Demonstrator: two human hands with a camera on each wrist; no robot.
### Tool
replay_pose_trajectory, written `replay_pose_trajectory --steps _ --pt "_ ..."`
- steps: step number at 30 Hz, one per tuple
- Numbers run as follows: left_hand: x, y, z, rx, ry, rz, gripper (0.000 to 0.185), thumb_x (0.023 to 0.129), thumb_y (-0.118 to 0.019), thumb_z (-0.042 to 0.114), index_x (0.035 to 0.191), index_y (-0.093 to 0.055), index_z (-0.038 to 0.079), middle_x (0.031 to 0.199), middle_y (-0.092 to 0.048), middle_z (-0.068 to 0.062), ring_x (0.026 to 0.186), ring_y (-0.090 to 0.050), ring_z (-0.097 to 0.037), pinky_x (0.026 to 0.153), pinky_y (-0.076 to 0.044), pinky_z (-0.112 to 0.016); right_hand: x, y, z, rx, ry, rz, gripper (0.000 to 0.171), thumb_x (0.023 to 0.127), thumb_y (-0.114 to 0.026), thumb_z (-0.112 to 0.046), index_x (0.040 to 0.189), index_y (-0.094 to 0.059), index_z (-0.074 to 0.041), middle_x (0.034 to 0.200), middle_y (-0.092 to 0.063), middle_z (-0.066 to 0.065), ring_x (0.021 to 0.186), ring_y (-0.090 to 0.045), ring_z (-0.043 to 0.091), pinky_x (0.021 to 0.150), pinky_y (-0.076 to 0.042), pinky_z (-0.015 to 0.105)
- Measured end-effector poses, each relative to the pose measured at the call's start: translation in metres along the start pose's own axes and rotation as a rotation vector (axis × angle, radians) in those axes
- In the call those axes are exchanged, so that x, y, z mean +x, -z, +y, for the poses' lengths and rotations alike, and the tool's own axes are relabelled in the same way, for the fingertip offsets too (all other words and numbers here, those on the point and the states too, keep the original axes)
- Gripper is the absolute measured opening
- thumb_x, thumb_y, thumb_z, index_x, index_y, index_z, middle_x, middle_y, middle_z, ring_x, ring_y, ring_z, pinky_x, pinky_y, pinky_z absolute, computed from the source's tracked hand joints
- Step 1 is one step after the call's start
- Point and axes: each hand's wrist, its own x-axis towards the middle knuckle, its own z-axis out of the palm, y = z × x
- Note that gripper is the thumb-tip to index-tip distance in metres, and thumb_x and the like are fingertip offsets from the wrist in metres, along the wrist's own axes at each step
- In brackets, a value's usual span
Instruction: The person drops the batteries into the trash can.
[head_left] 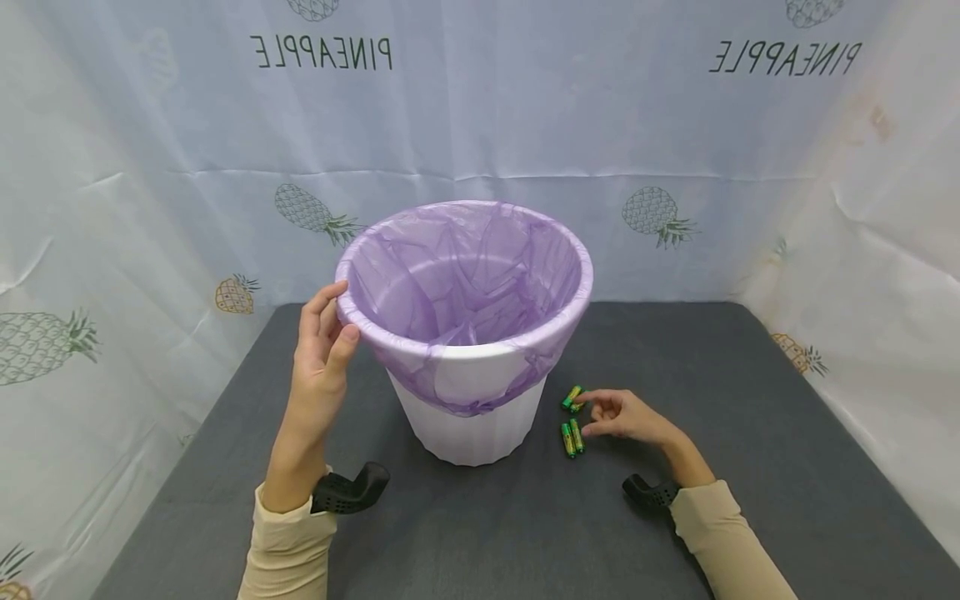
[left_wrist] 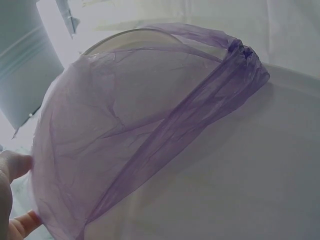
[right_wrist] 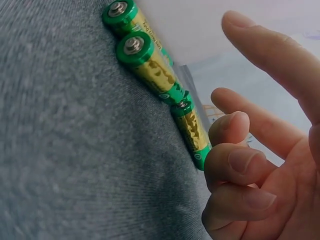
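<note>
A white trash bin (head_left: 457,433) stands upright, lined with a translucent purple bag (head_left: 468,292) folded over its rim. At the bin's left side my left hand (head_left: 321,367) touches the rim with fingertips and thumb spread. In the left wrist view, two fingertips (left_wrist: 22,164) meet the bag's outside. Right of the bin, my right hand (head_left: 630,417) hovers at several green and gold batteries (head_left: 567,442), index finger and thumb apart, the other fingers curled, holding nothing. Two batteries (right_wrist: 150,70) lie side by side in the right wrist view, with another battery (right_wrist: 191,132) beyond, near my fingers.
A dark grey cloth (head_left: 480,542) covers the table. White curtains (head_left: 525,108) printed with pineapples hang behind and along both sides. A black wrist mount (head_left: 352,490) sits on my left wrist, another black mount (head_left: 648,492) on my right.
</note>
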Motion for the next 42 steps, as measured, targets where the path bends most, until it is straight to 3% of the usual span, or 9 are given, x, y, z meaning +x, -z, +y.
replay_pose_trajectory --steps 7,13,19,32,42 --pt "0.0 0.0 0.001 0.006 0.004 0.003 0.044 0.099 -0.044 0.008 0.141 -0.033 0.014 0.141 -0.045 -0.004 0.119 -0.048 -0.012 0.102 -0.038 -0.016 0.002 -0.003 0.003 -0.007 0.023 -0.063 0.058 0.083 -0.071 -0.005 0.127 -0.044 0.021 0.072 -0.052 -0.012 0.058 -0.041 -0.006 0.054 -0.039 0.018" --pt "0.0 0.0 0.0 0.009 0.017 0.019 0.043 0.099 -0.044 0.009 0.14 -0.034 0.015 0.14 -0.045 -0.006 0.118 -0.048 -0.013 0.101 -0.038 -0.016 0.003 -0.006 0.004 -0.042 0.032 -0.08 0.057 0.081 -0.073 -0.006 0.126 -0.048 0.02 0.072 -0.051 -0.01 0.055 -0.04 -0.006 0.052 -0.038 0.017" --pt "0.0 -0.002 0.003 0.02 0.057 0.051 0.045 0.097 -0.044 0.008 0.14 -0.034 0.017 0.141 -0.045 -0.008 0.116 -0.049 -0.013 0.1 -0.039 -0.017 0.004 -0.007 0.005 -0.112 0.013 -0.076 0.055 0.08 -0.076 -0.01 0.123 -0.054 0.015 0.071 -0.052 -0.01 0.053 -0.039 -0.006 0.051 -0.038 0.017" --pt "0.0 -0.001 0.003 0.02 0.035 0.035 0.045 0.099 -0.046 0.012 0.141 -0.032 0.016 0.141 -0.045 -0.006 0.115 -0.049 -0.012 0.1 -0.039 -0.017 0.004 -0.011 0.001 -0.192 -0.016 -0.043 0.053 0.078 -0.078 -0.012 0.12 -0.058 0.013 0.069 -0.054 0.001 0.053 -0.037 -0.005 0.051 -0.037 0.019" --pt "0.001 0.0 0.001 0.009 0.037 0.032 0.044 0.099 -0.045 0.01 0.14 -0.034 0.017 0.139 -0.046 -0.006 0.113 -0.049 -0.011 0.099 -0.039 -0.017 0.003 -0.013 0.001 -0.218 -0.037 -0.009 0.05 0.077 -0.079 -0.015 0.117 -0.062 0.009 0.067 -0.051 -0.007 0.052 -0.037 -0.005 0.052 -0.037 0.018"
